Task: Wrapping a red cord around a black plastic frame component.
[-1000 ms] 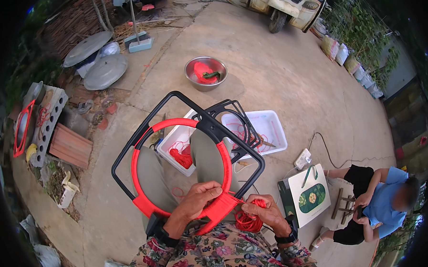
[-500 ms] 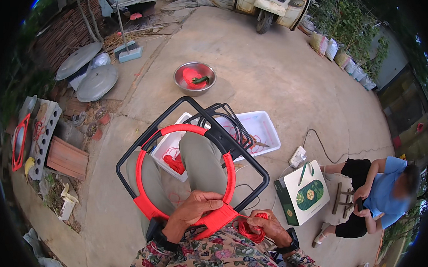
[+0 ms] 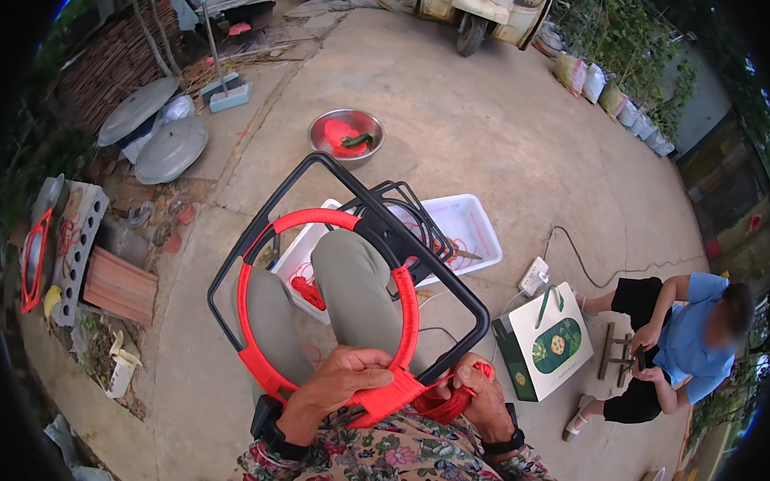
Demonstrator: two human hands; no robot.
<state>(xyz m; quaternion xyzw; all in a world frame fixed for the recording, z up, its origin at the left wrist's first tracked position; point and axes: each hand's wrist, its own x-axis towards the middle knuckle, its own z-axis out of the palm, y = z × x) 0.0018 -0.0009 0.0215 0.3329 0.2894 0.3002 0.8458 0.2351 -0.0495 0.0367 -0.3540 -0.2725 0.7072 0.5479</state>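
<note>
A black frame [image 3: 443, 281] of rounded tubing leans across my lap, with a ring [image 3: 243, 300] joined inside it. Red cord is wound tightly round most of the ring; short stretches of bare black show at the upper right. A wide red-wrapped patch [image 3: 387, 399] sits where ring and frame meet near me. Beside that patch my left hand [image 3: 340, 387] is closed on the ring, thumb uppermost. My right hand [image 3: 485, 397] grips a loose bundle of red cord [image 3: 444, 403] just right of the patch; some of its fingers are hidden.
Beyond my knees, white trays [image 3: 479, 223] hold more black frames [image 3: 405, 207] and red cord [image 3: 308, 291]. A metal bowl [image 3: 346, 132] stands farther off. To the right are a power strip [image 3: 534, 275], a gift box [image 3: 546, 345] and a seated person [image 3: 685, 330].
My right hand with the cord bundle has moved slightly up and right, closer against the frame's near corner. The frame has tilted a little; my left hand keeps its hold.
</note>
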